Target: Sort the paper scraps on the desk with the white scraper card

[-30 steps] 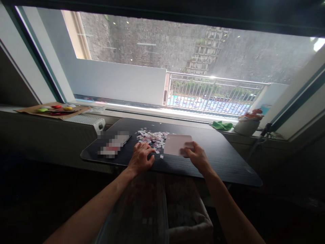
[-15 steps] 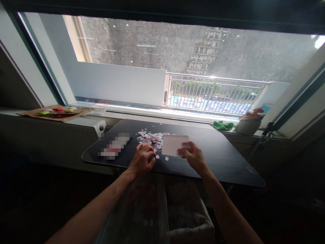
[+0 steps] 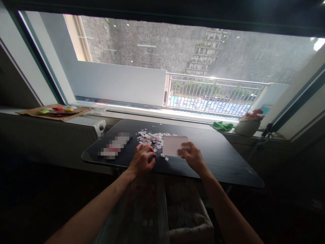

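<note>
Many scraps (image 3: pixel 152 137) could scatter if the card (image 3: pixel 171 147), pinched in the right hand (image 3: pixel 195 157), jerks; left hand (image 3: pixel 142 159) half-curled, contents unclear!

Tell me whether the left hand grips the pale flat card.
No, the right hand grips the pale flat card by its right side, clear of the left hand.

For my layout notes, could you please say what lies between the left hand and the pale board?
The head view shows paper scraps and bare dark tabletop there.
</note>
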`<control>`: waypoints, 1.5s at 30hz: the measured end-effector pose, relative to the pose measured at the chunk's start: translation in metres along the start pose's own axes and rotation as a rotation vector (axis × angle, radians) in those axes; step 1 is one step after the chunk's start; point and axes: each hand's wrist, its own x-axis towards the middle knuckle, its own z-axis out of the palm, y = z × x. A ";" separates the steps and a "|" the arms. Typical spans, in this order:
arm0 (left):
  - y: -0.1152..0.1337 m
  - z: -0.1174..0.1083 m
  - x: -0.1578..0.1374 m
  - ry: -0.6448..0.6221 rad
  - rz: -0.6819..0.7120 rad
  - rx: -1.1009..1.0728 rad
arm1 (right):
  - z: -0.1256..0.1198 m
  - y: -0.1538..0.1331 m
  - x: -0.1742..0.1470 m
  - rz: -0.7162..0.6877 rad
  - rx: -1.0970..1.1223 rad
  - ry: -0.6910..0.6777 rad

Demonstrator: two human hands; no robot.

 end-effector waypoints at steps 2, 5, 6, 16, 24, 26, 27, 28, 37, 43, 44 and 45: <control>0.000 -0.001 0.000 -0.025 0.009 0.005 | -0.006 -0.002 -0.004 0.001 -0.003 0.009; 0.000 -0.001 0.000 -0.098 0.055 0.006 | -0.014 -0.004 -0.011 0.011 -0.014 0.028; 0.000 -0.001 0.001 -0.127 0.075 0.004 | -0.016 -0.005 -0.013 0.017 -0.017 0.031; 0.000 -0.002 0.000 -0.186 0.112 0.011 | -0.014 -0.004 -0.016 -0.007 0.010 0.039; -0.001 -0.004 0.001 -0.186 0.148 0.002 | 0.007 0.008 0.000 -0.044 -0.013 -0.011; -0.002 -0.004 0.000 -0.181 0.153 -0.003 | 0.007 0.009 0.002 -0.043 -0.041 -0.006; -0.002 -0.003 0.000 -0.178 0.154 -0.006 | 0.005 0.009 0.003 -0.041 -0.055 -0.002; -0.002 -0.003 0.000 -0.174 0.156 -0.008 | 0.003 0.009 0.003 -0.040 -0.067 0.003; -0.002 -0.001 -0.001 -0.132 0.166 -0.017 | -0.006 0.010 -0.004 -0.041 -0.062 0.039; -0.002 -0.001 -0.001 -0.110 0.194 0.004 | 0.008 0.010 0.002 -0.070 -0.021 0.043; -0.002 -0.001 -0.001 -0.102 0.201 0.006 | 0.007 0.009 0.001 -0.074 -0.031 0.069; -0.002 -0.001 -0.001 -0.095 0.210 0.007 | 0.005 0.008 0.000 -0.082 -0.041 0.101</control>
